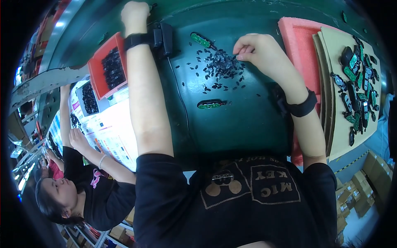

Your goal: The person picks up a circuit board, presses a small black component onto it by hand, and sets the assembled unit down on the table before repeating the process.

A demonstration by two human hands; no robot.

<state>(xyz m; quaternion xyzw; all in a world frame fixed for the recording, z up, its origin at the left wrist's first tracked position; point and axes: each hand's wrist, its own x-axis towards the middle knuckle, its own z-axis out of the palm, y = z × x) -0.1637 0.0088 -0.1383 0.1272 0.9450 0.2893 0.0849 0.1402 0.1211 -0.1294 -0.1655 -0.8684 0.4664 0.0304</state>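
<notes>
My left hand [135, 18] is far forward at the top left, closed like a fist, its fingertips mostly hidden. A small dark piece [153, 7] shows just beside it; whether it is held is hard to tell. My right hand [254, 49] is at the right edge of a scattered pile of small black oval parts [221, 64], its thumb and fingers curled together. Anything between those fingertips is too small to make out. Two long black-and-green devices lie by the pile: one device [200, 40] above it, another device [209, 104] below it.
A red bin [94, 76] of black parts stands left of my left forearm. At right, a pink foam tray [289, 27] sits beside stacked cardboard sheets [331, 136] carrying several devices [357, 78]. A black cable [178, 82] crosses the green table [244, 128]. Another person [99, 190] works at left.
</notes>
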